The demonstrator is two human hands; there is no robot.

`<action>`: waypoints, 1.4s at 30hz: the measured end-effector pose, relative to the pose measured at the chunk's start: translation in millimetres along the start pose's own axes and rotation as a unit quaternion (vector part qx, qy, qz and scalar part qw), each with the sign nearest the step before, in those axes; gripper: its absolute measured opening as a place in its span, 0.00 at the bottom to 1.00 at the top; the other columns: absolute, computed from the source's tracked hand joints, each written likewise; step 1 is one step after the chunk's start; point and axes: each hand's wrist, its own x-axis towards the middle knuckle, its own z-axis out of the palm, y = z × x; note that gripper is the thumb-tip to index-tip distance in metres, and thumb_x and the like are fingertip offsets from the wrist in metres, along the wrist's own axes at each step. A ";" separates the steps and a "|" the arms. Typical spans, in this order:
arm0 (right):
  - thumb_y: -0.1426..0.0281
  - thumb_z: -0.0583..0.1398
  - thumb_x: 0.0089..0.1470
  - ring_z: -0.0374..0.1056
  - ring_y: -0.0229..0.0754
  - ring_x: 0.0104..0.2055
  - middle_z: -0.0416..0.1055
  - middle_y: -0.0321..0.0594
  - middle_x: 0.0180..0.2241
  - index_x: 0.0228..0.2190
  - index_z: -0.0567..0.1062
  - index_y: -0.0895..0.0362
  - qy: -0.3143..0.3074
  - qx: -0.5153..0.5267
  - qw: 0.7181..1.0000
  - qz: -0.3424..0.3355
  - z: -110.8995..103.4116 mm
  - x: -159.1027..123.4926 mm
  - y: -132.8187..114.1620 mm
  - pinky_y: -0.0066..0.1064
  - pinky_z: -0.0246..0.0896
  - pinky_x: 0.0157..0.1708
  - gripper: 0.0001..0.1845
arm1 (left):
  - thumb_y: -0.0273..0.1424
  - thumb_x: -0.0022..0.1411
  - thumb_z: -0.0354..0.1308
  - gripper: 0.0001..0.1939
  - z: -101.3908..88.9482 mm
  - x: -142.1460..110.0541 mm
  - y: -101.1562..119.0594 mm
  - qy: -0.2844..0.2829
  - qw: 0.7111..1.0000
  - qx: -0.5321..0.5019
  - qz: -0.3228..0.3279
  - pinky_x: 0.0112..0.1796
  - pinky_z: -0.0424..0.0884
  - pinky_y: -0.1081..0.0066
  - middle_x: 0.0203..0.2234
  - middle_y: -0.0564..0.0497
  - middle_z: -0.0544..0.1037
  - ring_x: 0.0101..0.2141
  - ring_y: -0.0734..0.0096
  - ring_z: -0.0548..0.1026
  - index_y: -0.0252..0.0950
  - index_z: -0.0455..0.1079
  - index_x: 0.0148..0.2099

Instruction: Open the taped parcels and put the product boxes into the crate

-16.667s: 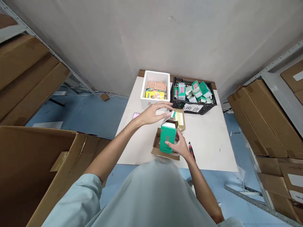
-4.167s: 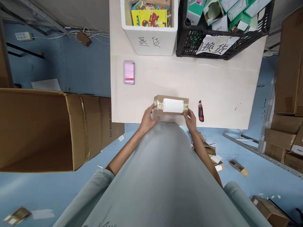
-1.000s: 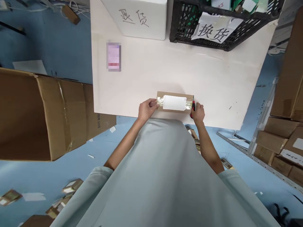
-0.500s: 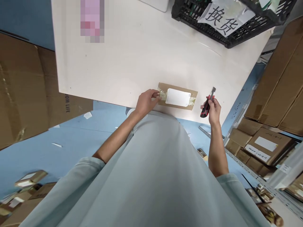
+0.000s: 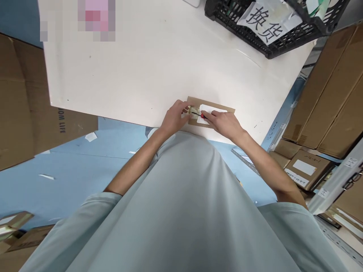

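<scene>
A small brown cardboard box (image 5: 210,103) lies on the white table, near its front edge. Clear tape and a white label (image 5: 208,108) cover its top. My left hand (image 5: 173,119) has its fingers curled round the box's left end, steadying it. In the closed fingers of my right hand (image 5: 226,124) is a red and black utility knife (image 5: 202,116), its blade pointing left over the tape close to my left fingertips. Whether the blade touches the tape is too small to tell. My right hand hides most of the handle and part of the label.
A black plastic crate (image 5: 235,26) with a handwritten paper sign stands at the table's back right. A blurred-out pink object (image 5: 96,15) lies at the back left. A large carton (image 5: 34,98) is left of the table; stacked cartons (image 5: 326,90) fill shelving on the right.
Earlier a green box was handled; later the taped cardboard box lay between my hands. My right hand picked up the utility knife and brought it left over the box. The view shifted.
</scene>
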 end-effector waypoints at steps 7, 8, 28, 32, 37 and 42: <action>0.75 0.47 0.77 0.77 0.52 0.43 0.81 0.56 0.54 0.82 0.54 0.51 -0.039 -0.068 0.997 -0.012 -5.5 10.4 -6.6 0.38 0.59 0.41 0.37 | 0.32 0.73 0.65 0.19 -0.5 1.0 -2.2 -0.005 1.000 -0.017 0.000 0.58 0.80 0.56 0.54 0.47 0.79 0.51 0.58 0.82 0.47 0.79 0.64; 0.75 0.48 0.77 0.77 0.52 0.43 0.80 0.57 0.55 0.82 0.53 0.52 -0.041 -0.070 0.997 -0.012 -6.4 10.4 -7.8 0.39 0.60 0.41 0.38 | 0.32 0.73 0.65 0.19 -0.6 0.9 -2.2 -0.005 1.000 -0.018 -0.001 0.58 0.81 0.56 0.54 0.47 0.79 0.51 0.58 0.83 0.47 0.79 0.64; 0.78 0.48 0.75 0.79 0.56 0.47 0.80 0.61 0.55 0.81 0.56 0.56 -0.064 -0.090 0.993 0.029 -18.5 -6.9 -15.2 0.39 0.62 0.39 0.38 | 0.35 0.73 0.66 0.20 -1.1 1.9 -1.1 -0.002 1.000 0.010 -0.002 0.57 0.81 0.56 0.54 0.46 0.81 0.51 0.57 0.82 0.48 0.80 0.65; 0.79 0.49 0.74 0.80 0.57 0.48 0.81 0.60 0.55 0.79 0.61 0.55 -0.070 -0.085 0.991 0.072 -15.6 -23.5 1.4 0.40 0.62 0.40 0.37 | 0.35 0.73 0.66 0.20 -0.6 3.5 -0.9 0.004 1.000 0.014 0.000 0.59 0.80 0.54 0.55 0.45 0.80 0.52 0.55 0.82 0.48 0.80 0.65; 0.82 0.47 0.73 0.80 0.56 0.49 0.80 0.61 0.56 0.78 0.63 0.54 -0.089 -0.095 0.988 0.081 -3.7 -40.9 22.6 0.39 0.59 0.39 0.37 | 0.34 0.73 0.66 0.20 0.8 2.1 0.3 -0.004 1.000 0.018 -0.008 0.61 0.79 0.53 0.56 0.44 0.79 0.53 0.53 0.82 0.48 0.79 0.65; 0.76 0.49 0.77 0.79 0.55 0.47 0.79 0.62 0.57 0.77 0.62 0.55 -0.071 -0.086 0.991 0.074 3.6 -34.7 16.4 0.38 0.58 0.38 0.33 | 0.38 0.74 0.66 0.22 3.5 -4.1 4.3 0.006 0.999 0.052 0.008 0.63 0.78 0.50 0.67 0.40 0.73 0.61 0.46 0.79 0.46 0.77 0.67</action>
